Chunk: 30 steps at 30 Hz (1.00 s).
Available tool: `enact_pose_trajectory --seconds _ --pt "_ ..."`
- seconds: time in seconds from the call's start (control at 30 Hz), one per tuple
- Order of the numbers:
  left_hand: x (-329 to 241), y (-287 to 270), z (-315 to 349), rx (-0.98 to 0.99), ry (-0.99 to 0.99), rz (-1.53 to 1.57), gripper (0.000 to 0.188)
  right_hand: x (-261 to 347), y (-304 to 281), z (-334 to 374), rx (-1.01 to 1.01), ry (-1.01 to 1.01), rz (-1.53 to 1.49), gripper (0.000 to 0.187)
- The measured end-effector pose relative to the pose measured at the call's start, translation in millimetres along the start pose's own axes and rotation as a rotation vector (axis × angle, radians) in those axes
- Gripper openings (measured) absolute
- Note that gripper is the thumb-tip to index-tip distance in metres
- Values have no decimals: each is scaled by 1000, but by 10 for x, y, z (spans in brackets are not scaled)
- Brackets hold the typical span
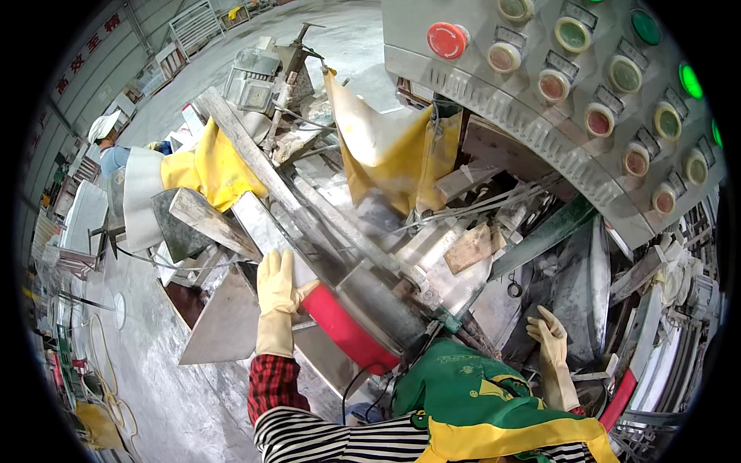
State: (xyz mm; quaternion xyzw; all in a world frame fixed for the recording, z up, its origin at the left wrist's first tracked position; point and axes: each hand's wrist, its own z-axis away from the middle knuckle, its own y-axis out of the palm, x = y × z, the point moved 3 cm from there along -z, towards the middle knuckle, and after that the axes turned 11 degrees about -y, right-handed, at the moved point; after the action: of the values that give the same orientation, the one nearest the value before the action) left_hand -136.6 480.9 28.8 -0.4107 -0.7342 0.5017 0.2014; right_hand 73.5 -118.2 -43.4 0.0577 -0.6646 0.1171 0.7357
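Even, bright daylight fills the hall, strongest on the pale floor (340,38) toward 12 o'clock. Shadows soft. Green lamp (689,80) at 2 o'clock blooms with glare. Heavy fisheye bending and black vignette at the rim; centre sharp.

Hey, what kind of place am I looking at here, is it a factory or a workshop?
Most likely a stone-cutting factory floor. A metal control panel with rows of round push buttons hangs overhead, a grey stone slab lies by the gloved left hand, and pale dust coats the machine and the concrete floor.

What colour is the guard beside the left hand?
Red guard, by the gloved left hand; head view.
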Motion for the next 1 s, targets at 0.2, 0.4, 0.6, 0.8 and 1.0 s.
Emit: enact_pose_trajectory --seconds 0.2,0.4,0.6,0.8,1.0 --pt "-390 -198 -93 160 411 68 53 169 103 6 52 -33 31 43" --pt "-358 -326 -182 24 425 120 45 102 62 157 85 6 53 42" --pt "70 -267 -190 214 -67 143 38 -10 176 246 100 -22 -89 43" --pt "-1572 -691 144 268 153 780 35 96 333 389 121 182 -249 44" --pt "-3802 -960 580 258 1095 789 33 797 547 436 118 182 -560 53"
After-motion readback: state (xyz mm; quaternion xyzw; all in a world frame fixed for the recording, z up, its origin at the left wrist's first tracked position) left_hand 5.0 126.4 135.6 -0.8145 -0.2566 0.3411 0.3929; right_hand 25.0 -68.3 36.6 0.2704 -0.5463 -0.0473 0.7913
